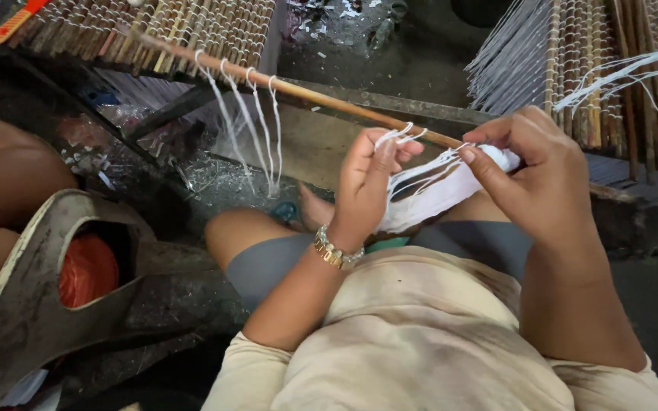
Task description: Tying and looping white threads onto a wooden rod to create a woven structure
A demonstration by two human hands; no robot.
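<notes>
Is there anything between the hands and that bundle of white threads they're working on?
Nothing visible. The left hand and the right hand both already grip the bundle of white threads, stretched between them just below the thin wooden rod. The rod lies behind the threads, not between them and the hands.

I see a small craft workshop for weaving stick mats: bamboo mats [192, 30] strung with white threads [249, 122] sit on rough frames, a long stick [321, 99] crosses the space, and scraps litter the dirty concrete floor [413, 53].
</notes>
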